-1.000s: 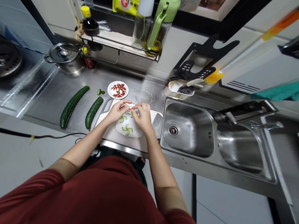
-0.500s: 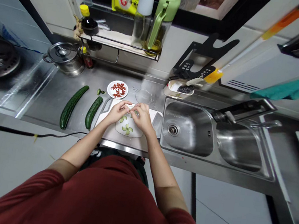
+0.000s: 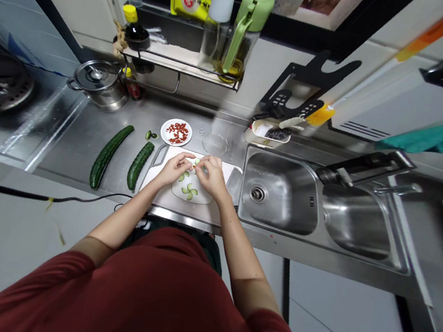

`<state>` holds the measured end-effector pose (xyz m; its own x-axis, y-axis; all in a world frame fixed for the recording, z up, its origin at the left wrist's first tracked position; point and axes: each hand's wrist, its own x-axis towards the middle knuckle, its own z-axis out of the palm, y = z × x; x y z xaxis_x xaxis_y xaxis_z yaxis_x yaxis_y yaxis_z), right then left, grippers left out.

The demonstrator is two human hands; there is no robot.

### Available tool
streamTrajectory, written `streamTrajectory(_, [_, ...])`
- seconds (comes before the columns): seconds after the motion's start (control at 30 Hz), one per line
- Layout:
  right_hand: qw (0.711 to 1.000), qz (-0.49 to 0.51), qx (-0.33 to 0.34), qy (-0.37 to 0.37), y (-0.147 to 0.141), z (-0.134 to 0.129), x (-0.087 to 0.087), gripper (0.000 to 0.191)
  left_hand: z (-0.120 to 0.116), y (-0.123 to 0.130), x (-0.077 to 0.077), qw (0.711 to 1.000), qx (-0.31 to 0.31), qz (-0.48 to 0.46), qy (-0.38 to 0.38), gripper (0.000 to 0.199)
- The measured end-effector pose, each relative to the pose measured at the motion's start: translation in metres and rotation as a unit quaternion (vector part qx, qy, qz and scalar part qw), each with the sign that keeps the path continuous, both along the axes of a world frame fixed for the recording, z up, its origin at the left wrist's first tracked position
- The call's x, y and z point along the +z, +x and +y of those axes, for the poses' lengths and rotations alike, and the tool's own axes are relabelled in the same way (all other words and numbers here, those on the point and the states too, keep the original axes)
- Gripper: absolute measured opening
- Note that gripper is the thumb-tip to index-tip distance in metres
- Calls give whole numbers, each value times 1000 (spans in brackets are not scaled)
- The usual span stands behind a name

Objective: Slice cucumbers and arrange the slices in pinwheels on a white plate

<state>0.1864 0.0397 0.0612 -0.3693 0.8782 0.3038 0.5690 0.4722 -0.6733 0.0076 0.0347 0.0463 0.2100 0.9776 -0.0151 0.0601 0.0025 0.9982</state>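
Note:
Over a white plate point(image 3: 200, 198) on the white cutting board point(image 3: 155, 199), my left hand point(image 3: 175, 170) and my right hand point(image 3: 210, 176) face each other, fingertips close together. Both have thumb and fingers bent into a pinch. A tiny orange-red bit shows between the fingertips, but I cannot tell which hand has it. Thin green cucumber slices point(image 3: 189, 190) lie on the plate in a flower-like fan, with more slices partly hidden under my hands. Behind the board stands a small white dish point(image 3: 176, 143) of small red pieces, perhaps dried berries.
Left of the board lie a long cucumber point(image 3: 109, 157), a shorter cut cucumber point(image 3: 139, 166) and cucumber ends point(image 3: 150, 135). A clear round dish point(image 3: 215, 144) sits behind the board. A steel pot point(image 3: 99, 84) stands back left; a double sink point(image 3: 280, 191) is at right.
My fingertips have drawn slightly apart, and the orange-red bit between them shows more plainly. The whole view has shifted a little; the cucumbers and dishes stay in place.

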Motion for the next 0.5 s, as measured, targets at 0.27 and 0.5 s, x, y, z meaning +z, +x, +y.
streamTrajectory(0.27, [999, -19, -17, -20, 4, -7, -16, 11, -5, -6, -16, 999, 26, 29, -8, 33])
streamTrajectory(0.5, [995, -79, -38, -50, 5, -27, -40, 12, -17, -8, -31, 987, 14, 158, 5, 28])
